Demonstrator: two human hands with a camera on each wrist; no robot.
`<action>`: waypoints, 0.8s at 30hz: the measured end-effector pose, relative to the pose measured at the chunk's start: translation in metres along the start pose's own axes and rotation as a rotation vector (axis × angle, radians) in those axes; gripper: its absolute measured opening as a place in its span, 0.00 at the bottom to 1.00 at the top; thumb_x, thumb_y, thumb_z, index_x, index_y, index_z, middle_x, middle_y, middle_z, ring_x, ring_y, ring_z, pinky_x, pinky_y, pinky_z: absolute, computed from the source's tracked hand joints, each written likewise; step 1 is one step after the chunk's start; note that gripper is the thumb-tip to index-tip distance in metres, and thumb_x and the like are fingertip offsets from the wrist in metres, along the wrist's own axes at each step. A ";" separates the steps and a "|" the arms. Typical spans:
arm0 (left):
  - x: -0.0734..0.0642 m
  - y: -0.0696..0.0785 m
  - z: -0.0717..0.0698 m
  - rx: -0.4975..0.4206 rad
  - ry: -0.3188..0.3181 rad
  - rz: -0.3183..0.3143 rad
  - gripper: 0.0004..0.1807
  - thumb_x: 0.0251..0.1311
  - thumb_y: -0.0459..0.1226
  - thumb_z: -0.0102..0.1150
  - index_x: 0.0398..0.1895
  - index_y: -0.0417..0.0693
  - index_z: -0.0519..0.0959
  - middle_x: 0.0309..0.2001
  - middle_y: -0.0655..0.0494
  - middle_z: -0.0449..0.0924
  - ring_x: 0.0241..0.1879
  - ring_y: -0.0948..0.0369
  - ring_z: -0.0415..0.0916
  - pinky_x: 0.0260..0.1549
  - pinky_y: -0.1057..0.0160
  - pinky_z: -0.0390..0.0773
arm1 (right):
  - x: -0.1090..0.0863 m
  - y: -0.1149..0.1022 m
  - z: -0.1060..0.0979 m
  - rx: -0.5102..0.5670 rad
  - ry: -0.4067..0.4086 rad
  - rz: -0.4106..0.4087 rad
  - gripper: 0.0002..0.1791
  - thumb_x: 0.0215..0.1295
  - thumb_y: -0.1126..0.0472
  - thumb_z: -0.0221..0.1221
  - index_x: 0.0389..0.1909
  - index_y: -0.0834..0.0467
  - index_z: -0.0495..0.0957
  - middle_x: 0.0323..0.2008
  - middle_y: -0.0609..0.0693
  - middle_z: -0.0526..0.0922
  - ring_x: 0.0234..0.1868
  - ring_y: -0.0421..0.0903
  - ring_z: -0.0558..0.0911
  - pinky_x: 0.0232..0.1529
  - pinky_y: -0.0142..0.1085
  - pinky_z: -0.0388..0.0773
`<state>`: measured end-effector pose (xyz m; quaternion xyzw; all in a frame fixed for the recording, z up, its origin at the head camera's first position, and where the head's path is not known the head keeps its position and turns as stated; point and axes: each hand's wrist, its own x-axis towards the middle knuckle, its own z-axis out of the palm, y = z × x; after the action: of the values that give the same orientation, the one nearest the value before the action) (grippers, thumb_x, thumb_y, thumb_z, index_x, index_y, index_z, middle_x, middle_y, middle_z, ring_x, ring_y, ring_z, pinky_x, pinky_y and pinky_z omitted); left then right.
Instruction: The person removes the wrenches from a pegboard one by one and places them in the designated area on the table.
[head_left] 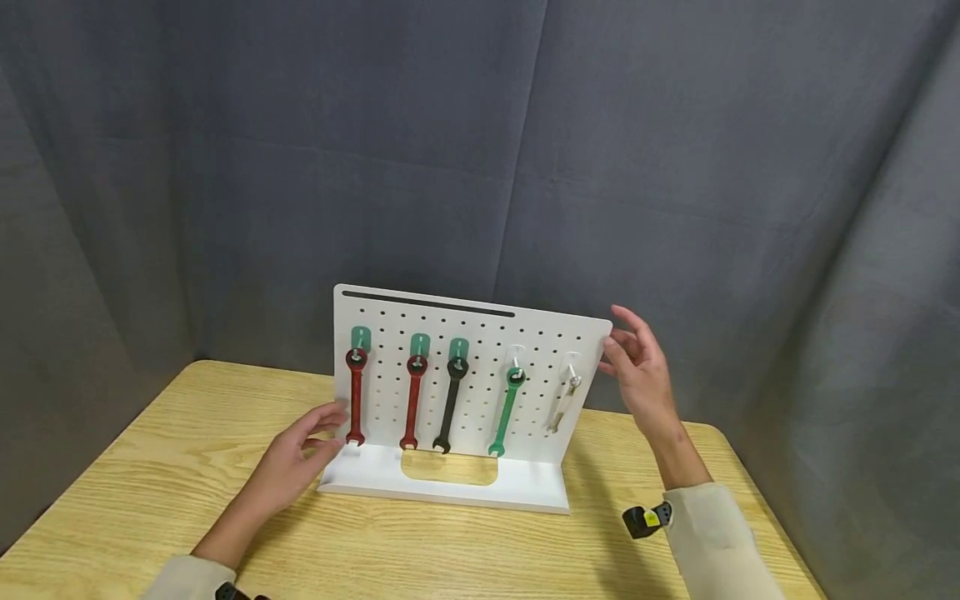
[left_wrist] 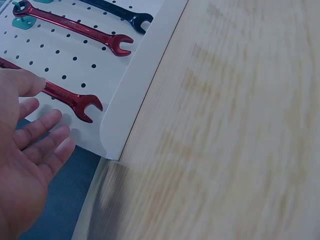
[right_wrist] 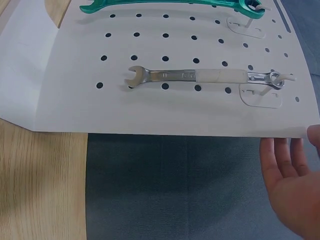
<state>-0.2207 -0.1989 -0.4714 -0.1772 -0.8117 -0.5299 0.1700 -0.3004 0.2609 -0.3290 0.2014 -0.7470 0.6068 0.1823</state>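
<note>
A white pegboard (head_left: 480, 400) stands upright on its flat base, with several wrenches hanging from hooks. From left to right hang a red wrench (head_left: 356, 400), another red wrench (head_left: 412, 404), a black wrench (head_left: 449, 408), a green wrench (head_left: 507, 415) and a small silver wrench (right_wrist: 172, 75) with a pale wrap round its shank. My right hand (head_left: 641, 379) holds the board's upper right edge, thumb at the front and fingers behind. Beside the lower left edge is my left hand (head_left: 292, 462), its fingers loosely spread; they overlap the board near the first red wrench in the left wrist view.
The pegboard's base (head_left: 450, 492) has a rounded cutout and rests on a light wooden table (head_left: 420, 550). Grey curtains (head_left: 420, 167) hang behind the table and at both sides. Green and clear hook plates hold the wrenches.
</note>
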 end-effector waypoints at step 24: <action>0.008 -0.006 0.012 -0.078 0.013 -0.113 0.23 0.75 0.34 0.58 0.69 0.35 0.71 0.56 0.43 0.80 0.58 0.47 0.76 0.55 0.73 0.73 | 0.002 0.007 0.006 -0.029 0.046 -0.065 0.22 0.78 0.65 0.56 0.69 0.62 0.71 0.46 0.57 0.80 0.48 0.45 0.84 0.46 0.34 0.84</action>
<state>-0.2317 -0.1890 -0.4775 -0.1344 -0.7979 -0.5711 0.1381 -0.3060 0.2562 -0.3348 0.2089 -0.7443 0.5943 0.2220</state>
